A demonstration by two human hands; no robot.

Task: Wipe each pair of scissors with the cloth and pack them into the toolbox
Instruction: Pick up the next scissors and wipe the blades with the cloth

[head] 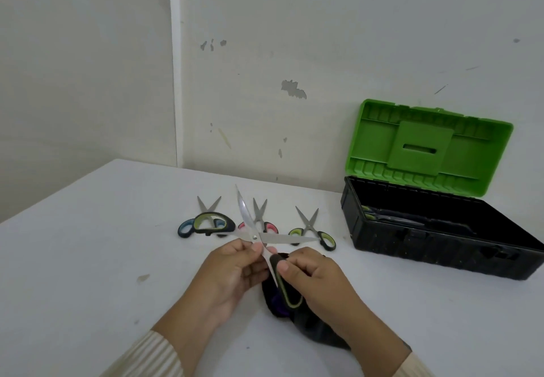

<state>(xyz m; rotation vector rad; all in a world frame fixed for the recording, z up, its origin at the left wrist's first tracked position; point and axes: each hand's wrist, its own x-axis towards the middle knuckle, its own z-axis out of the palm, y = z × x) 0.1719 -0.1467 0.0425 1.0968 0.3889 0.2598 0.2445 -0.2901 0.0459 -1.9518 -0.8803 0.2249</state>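
I see my left hand (pixel 232 270) and right hand (pixel 316 278) meeting at lower centre of the frame, both closed on one large pair of scissors (pixel 259 239) spread wide open. My left fingers pinch it just below the pivot; my right thumb and fingers grip its black handle with the yellow-green lining. One blade points up, the other runs right. A dark cloth (pixel 306 320) lies bunched on the white table (pixel 88 259) beneath my right hand, which partly hides it.

Behind the raised blades, mid-frame, three smaller pairs lie in a row: blue-handled scissors (pixel 191 226), pink-handled scissors (pixel 263 223) and green-handled scissors (pixel 313 231). The held pair's other handle loop overlaps the blue-handled one, and its blades cross in front of the pink one.

At right stands the toolbox (pixel 441 244), black body, green lid (pixel 426 147) propped up toward the scuffed wall (pixel 294 53). Inside, at its left end, lies at least one pair already packed, dim.
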